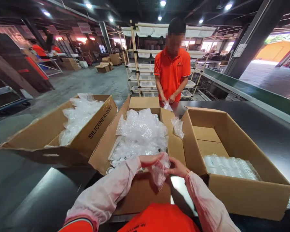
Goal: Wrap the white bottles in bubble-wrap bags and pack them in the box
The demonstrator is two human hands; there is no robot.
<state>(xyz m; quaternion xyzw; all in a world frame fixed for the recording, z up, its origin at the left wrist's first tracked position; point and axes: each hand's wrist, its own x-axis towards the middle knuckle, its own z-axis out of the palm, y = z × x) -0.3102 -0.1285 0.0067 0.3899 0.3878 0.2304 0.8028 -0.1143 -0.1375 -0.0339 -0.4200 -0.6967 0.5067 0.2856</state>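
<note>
Between my two hands is a clear bubble-wrap bag (159, 172), held over the near edge of the middle cardboard box (100, 151). My left hand (149, 159) grips it from the left, with its fingertips partly hidden by the plastic. From the right, my right hand (178, 167) pinches it between thumb and fingers. Whether anything is inside the bag I cannot tell. Beyond my hands, a heap of bubble-wrap bags (142, 127) fills the middle box. Several small white round-topped items (114, 162) show at its near left, beside my left sleeve.
A box marked SILICONE RUBBER (100, 124) on the left holds more bubble wrap (81, 114). In the right box (248, 196), wrapped white items (232, 167) lie in a row. One loose bag (177, 127) rests on a flap. A co-worker (172, 74) handles clear plastic across the table.
</note>
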